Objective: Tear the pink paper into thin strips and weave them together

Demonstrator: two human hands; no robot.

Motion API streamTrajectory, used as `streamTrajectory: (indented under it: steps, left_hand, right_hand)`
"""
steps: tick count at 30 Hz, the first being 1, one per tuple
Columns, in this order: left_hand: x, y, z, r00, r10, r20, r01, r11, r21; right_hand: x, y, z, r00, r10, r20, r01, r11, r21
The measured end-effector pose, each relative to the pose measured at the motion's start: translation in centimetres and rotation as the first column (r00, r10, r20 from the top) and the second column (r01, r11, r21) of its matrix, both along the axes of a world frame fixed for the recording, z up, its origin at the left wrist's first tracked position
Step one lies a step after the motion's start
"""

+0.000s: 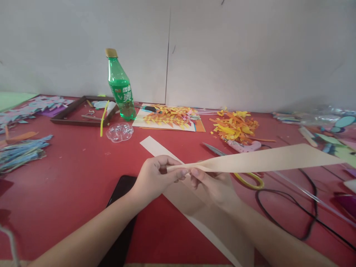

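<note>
A long cream paper strip (267, 159) is pinched between both hands above the table. My left hand (155, 176) grips its narrow, folded-looking end between thumb and fingers. Close beside it, my right hand (214, 183) pinches the strip a little further along, the thumbs almost touching. From there the strip widens and stretches off to the right. Under my hands a second cream strip (205, 211) lies slantwise on the red table (83, 163). Scissors with yellow handles (250, 181) lie right of my right hand, partly covered by the held strip.
A green bottle (121, 89) stands at the back beside a brown frame (66, 120). A black phone (119, 222) lies under my left forearm. Orange and yellow paper scraps (236, 126), a pink glue gun (244, 146) and a black cord (314, 207) are on the right.
</note>
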State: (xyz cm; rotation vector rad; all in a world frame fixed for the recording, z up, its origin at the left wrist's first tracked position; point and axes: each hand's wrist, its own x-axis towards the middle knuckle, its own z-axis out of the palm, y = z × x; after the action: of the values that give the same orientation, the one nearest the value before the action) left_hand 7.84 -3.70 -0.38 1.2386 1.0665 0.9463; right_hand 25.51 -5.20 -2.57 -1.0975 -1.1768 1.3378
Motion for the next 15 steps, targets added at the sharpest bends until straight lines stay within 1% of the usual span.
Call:
streamTrajectory:
  steps: [5, 9, 12, 15]
  left_hand:
    - [-0.07, 0.06, 0.01, 0.999, -0.007, -0.047, 0.007, 1.0, -0.01]
    - [-0.28, 0.19, 0.03, 0.994, -0.032, -0.104, 0.031, 0.999, -0.012]
    - [-0.31, 0.31, 0.18, 0.994, -0.045, -0.099, 0.041, 0.998, -0.044]
    - [-0.23, 0.39, 0.23, 0.997, -0.024, -0.069, 0.019, 0.997, -0.077]
  right_hand:
    - [0.03, 0.18, 0.15, 1.0, 0.018, 0.025, -0.019, 0.999, 0.036]
    - [0.11, 0.4, 0.27, 1.0, -0.028, 0.008, 0.028, 0.999, 0.034]
    - [0.12, 0.48, 0.46, 0.999, -0.048, 0.01, 0.048, 0.998, 0.031]
    - [0.13, 0.48, 0.51, 0.999, -0.041, 0.004, 0.041, 0.999, 0.022]
